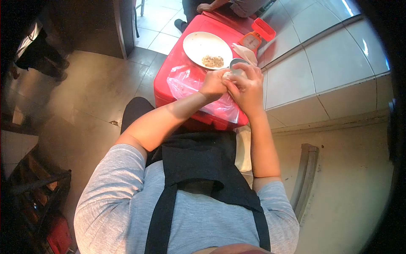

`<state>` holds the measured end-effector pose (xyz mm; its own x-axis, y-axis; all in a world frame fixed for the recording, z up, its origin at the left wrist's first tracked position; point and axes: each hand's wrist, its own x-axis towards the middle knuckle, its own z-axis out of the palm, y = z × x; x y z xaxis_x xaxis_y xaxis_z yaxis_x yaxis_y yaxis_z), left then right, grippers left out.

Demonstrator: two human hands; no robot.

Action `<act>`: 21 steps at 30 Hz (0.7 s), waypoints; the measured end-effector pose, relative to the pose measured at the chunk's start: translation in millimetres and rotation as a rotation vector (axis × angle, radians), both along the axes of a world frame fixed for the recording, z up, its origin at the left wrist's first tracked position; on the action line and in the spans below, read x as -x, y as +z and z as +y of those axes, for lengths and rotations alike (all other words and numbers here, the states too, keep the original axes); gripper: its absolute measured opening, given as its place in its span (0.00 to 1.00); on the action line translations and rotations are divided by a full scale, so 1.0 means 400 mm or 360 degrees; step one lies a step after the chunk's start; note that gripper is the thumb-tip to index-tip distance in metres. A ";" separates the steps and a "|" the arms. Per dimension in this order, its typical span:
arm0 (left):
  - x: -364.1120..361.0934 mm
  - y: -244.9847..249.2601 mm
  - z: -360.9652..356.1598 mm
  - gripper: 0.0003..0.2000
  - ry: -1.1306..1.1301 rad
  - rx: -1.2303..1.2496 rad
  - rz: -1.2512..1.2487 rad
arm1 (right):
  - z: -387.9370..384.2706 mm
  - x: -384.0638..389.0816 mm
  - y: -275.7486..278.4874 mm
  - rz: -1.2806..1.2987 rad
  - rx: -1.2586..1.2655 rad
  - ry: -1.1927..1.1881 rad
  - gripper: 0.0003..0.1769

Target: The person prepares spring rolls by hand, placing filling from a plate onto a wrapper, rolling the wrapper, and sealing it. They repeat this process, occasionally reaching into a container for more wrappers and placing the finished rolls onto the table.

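Close together over the front of a red box-like table, my left hand point(214, 83) and my right hand point(247, 86) have their fingers closed around a small whitish, dough-like piece point(227, 76). Most of that piece is hidden by the fingers. Just beyond my right fingers a round grey metal cup point(237, 62) shows in part. A white oval plate point(198, 42) lies past my left hand, with a small heap of yellowish-brown chopped food point(212, 61) at its near edge. Beneath my wrists, clear plastic sheeting point(186, 82) covers part of the red surface.
An orange-red kitchen scale point(252, 39) stands at the back right, with pale tissue point(244, 53) in front of it. Tiled wall point(292, 80) runs close along the right. Across the table another person's hand point(206, 7) rests. A further person stands at far left.
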<state>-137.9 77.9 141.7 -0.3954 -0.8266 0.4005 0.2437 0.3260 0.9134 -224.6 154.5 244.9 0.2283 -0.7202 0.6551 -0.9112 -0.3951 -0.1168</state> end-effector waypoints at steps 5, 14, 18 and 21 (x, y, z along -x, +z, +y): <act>-0.008 -0.001 0.009 0.12 -0.0054 -0.0021 -0.0072 | -0.010 -0.021 0.067 -0.0444 -0.0562 0.0090 0.09; -0.001 -0.016 0.006 0.13 -0.0195 -0.0203 0.0066 | -0.041 0.012 0.078 -0.0138 -0.0892 0.0316 0.07; -0.006 -0.003 0.009 0.13 -0.0233 -0.0172 0.0029 | -0.055 0.031 0.062 -0.0024 -0.0721 0.0386 0.07; -0.006 -0.009 0.008 0.13 -0.0292 -0.0172 -0.0021 | -0.063 0.038 0.062 0.0059 -0.0741 0.0343 0.07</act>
